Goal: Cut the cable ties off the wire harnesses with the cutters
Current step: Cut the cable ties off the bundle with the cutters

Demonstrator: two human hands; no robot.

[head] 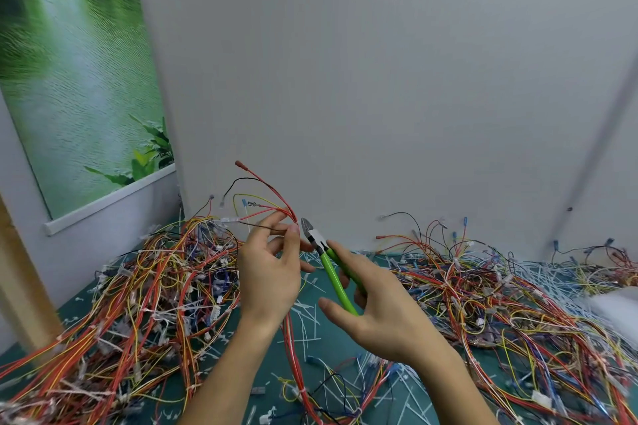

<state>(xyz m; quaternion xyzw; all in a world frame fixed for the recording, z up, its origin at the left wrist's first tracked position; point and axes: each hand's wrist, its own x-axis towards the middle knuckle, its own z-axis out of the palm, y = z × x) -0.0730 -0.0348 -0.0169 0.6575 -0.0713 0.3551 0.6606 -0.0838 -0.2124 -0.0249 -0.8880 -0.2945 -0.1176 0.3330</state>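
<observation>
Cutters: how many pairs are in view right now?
1. The green-handled cutters are in the right hand, nose pointing at the harness the left hand pinches. Another pair could lie hidden under the wire heaps.

Green-handled cutters (332,275) tilt steel tip up, just beside a red wire harness (292,216) fanning upward. Cut white cable ties (307,317) lie scattered below.

Above the fingers (293,241), open air runs up to the grey wall (379,79). Left of the fingers a thick heap of wire harnesses (155,286) blocks the worktop (321,342); right of them a second heap (500,304) does. Beneath them a narrow strip lies passable, littered with cut ties (307,321).
</observation>
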